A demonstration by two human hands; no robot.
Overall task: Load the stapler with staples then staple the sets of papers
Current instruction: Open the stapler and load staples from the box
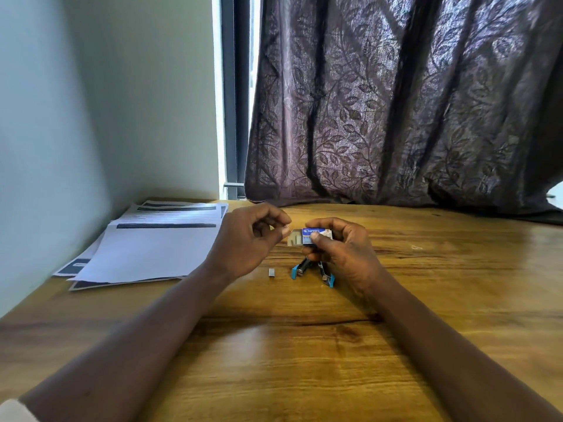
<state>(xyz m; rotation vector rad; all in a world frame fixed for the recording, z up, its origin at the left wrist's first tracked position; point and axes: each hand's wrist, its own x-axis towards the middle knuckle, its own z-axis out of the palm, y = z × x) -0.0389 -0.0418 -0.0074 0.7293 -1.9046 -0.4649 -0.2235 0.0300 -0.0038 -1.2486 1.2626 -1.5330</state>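
Observation:
My right hand [341, 251] holds a small blue staple box [313, 234] above the wooden table, its inner tray [294, 239] slid out to the left. My left hand [249, 239] is pinched at the tray's open end, fingertips touching its flap. Under my hands a blue and black stapler [313, 271] lies opened out flat on the table. A short strip of staples [271, 272] rests on the wood just left of the stapler. A fanned pile of printed papers [152, 245] lies at the left of the table.
The wooden table [304, 345] runs to a wall on the left. A dark patterned curtain [396, 102] hangs down to the table's back edge. A tiny bent bit of wire [416, 247] lies to the right.

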